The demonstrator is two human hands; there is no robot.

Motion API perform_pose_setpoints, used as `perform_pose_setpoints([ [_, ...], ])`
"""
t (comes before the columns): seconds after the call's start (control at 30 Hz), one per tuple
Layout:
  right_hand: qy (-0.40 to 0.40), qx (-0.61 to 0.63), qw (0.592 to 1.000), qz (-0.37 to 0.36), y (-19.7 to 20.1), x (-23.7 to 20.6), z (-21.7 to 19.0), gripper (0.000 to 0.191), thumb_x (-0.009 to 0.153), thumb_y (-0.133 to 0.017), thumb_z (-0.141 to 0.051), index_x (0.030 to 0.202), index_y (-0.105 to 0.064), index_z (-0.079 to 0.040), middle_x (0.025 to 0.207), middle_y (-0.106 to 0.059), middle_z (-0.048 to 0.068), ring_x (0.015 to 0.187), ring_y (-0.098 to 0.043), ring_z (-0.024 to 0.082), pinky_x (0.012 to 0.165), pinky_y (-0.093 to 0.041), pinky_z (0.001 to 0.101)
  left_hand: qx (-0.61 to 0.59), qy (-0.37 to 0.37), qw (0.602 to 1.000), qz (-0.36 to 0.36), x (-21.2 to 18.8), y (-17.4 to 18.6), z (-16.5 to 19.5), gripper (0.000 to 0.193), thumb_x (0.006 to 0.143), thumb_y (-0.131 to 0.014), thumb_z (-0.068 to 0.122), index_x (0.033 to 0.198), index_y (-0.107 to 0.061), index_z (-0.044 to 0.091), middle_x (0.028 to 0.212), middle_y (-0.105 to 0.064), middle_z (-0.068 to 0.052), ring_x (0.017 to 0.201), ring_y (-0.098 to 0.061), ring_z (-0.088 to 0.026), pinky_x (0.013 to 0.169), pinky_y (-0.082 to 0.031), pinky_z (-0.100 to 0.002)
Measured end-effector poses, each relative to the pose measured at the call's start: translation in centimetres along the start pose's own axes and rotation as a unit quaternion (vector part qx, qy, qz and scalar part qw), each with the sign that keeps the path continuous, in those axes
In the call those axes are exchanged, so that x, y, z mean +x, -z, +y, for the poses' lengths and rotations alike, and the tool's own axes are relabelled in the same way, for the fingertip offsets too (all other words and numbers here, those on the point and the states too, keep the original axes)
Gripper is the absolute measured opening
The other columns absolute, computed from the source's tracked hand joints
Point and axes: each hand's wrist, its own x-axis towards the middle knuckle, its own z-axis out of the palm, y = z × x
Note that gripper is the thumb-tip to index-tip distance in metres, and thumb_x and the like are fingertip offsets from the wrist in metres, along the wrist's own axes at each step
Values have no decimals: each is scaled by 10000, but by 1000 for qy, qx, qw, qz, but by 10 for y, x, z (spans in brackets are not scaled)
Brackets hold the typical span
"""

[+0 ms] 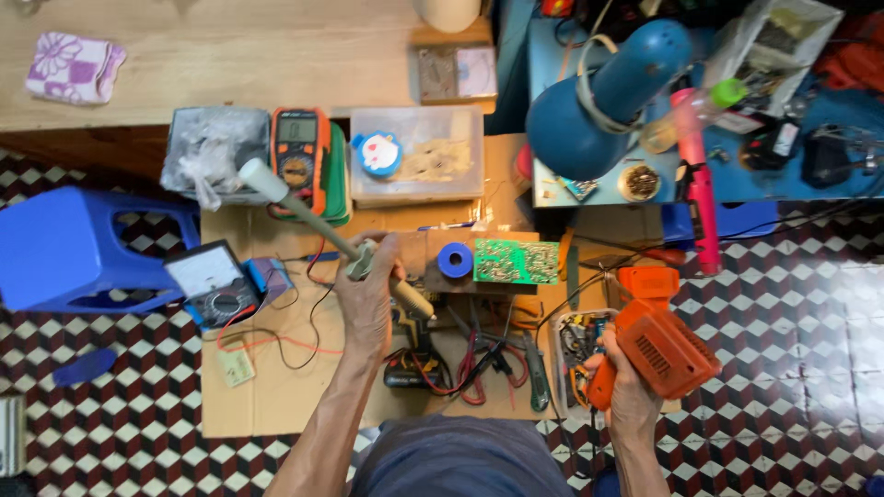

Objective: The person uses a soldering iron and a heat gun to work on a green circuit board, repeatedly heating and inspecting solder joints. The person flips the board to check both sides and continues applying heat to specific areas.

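The left hand (368, 294) closes its fingers around the grey pen-shaped plastic desoldering pump (331, 235), near its lower end, just left of the green printed circuit board (517, 261). The right hand (619, 382) wraps its fingers about the grip of the orange pistol-shaped plastic soldering gun (656, 339), below and right of the board. In my judgement, both tips should meet the joint together. A blue tape roll (455, 260) touches the board's left edge; red and black test leads (470, 364) tangle below it and could snag either tool.
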Motion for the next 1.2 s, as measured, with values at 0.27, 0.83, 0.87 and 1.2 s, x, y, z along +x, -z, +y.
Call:
perform_pose_setpoints([
  [0.27, 23, -20, 998, 49, -31, 111, -53, 308, 889, -772, -207, 1095, -634, -24, 896, -664, 74, 589, -654, 158, 504, -552, 288, -27, -15, 999, 28, -10, 2, 7, 229, 948, -724, 196, 1076, -624, 34, 733, -558, 15, 649, -544, -85, 631, -464, -251],
  [0.83, 13, -50, 998, 35, -24, 145, -28, 250, 911, -751, -136, 1094, -611, -39, 765, -607, 37, 540, -585, 110, 503, -512, 247, -28, 12, 999, 41, 1, -10, 0, 274, 939, -738, 254, 1063, -611, 46, 725, -537, 7, 661, -526, -100, 642, -450, -274],
  [0.87, 19, -51, 998, 32, -24, 145, -29, 273, 914, -748, -133, 1124, -602, -40, 773, -605, 33, 542, -581, 106, 505, -517, 241, -28, 13, 999, 41, 1, -10, 0, 276, 937, -739, 256, 1064, -613, 45, 724, -537, 8, 662, -524, -98, 643, -450, -272],
  [1.2, 80, -130, 987, 40, -29, 139, -38, 493, 872, -741, -93, 1304, -506, -61, 773, -611, 27, 513, -575, 93, 457, -492, 232, -12, 13, 999, 43, -3, -5, 1, 298, 936, -745, 276, 1064, -617, 39, 711, -545, 16, 650, -526, -88, 628, -434, -257],
])
